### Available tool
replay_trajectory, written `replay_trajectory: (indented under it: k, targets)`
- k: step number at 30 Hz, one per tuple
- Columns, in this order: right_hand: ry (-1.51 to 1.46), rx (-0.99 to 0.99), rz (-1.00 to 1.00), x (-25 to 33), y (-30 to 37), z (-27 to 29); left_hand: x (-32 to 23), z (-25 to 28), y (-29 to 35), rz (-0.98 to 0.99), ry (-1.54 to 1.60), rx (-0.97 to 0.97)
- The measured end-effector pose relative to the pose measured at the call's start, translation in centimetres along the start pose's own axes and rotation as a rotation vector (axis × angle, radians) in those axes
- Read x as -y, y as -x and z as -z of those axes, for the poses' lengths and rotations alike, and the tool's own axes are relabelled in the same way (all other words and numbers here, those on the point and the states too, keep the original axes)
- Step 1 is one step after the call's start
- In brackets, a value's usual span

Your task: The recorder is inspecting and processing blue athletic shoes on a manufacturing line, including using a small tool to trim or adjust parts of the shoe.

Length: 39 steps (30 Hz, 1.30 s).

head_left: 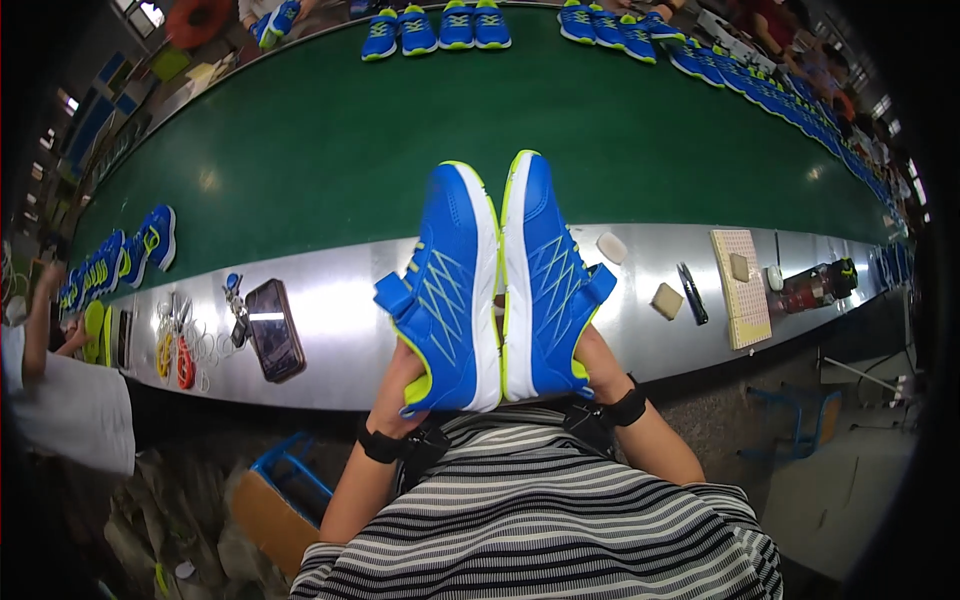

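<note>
Blue sneakers (545, 290), two of them, are held up side by side before the striped shirt (530, 500), toes pointed out toward the green work surface (300, 140), heels drawn in close to the body, pale soles turned to face each other. The left shoe (445, 280) is carried by the left hand (397, 388), the other by the right hand (600, 365), each at the heel end by the foot opening. The fingers are mostly hidden by the uppers, so it cannot be told whether they are spread inside or pinched on the collar. Here is where trouble may be met: if either grip is slackened, a heel could be slid free and the shoe dropped on the metal ledge (345, 260). Should the soles be rubbed together, the white edges might be scuffed. The strap ends, stuck out on both outer sides, could be snagged if the pair is swung wide. And if the shoes are set down carelessly, the phone (273, 330) to the left might be knocked, or the black tool (692, 293) and tan block (667, 301) to the right.
</note>
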State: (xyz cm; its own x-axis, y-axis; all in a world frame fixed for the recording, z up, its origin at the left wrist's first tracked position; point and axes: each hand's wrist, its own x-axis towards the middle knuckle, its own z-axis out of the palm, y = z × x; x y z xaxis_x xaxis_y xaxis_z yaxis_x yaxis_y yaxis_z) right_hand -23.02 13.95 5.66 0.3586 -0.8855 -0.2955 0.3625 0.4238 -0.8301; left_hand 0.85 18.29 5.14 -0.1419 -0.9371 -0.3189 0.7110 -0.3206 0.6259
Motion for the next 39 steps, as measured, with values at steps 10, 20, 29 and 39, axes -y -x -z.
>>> replay_trajectory:
  k: [10, 20, 29, 39]
  targets:
    - [1.057, -0.270, 1.091, 3.8, 1.0, -0.2, -3.3, -4.1, 2.0, -1.093, -1.476, -0.139]
    - [0.094, -0.048, 0.288, 6.3, 0.6, -5.7, -5.1, -7.5, 1.3, -0.272, -0.314, -0.081]
    - [0.422, -0.044, 0.124, 3.9, -1.6, -4.1, -3.5, -2.0, -1.1, -0.305, -0.568, -0.157]
    - [1.405, 0.023, 0.634, 2.4, -3.7, -2.1, -1.5, -1.5, 0.9, -0.675, -1.175, -0.183]
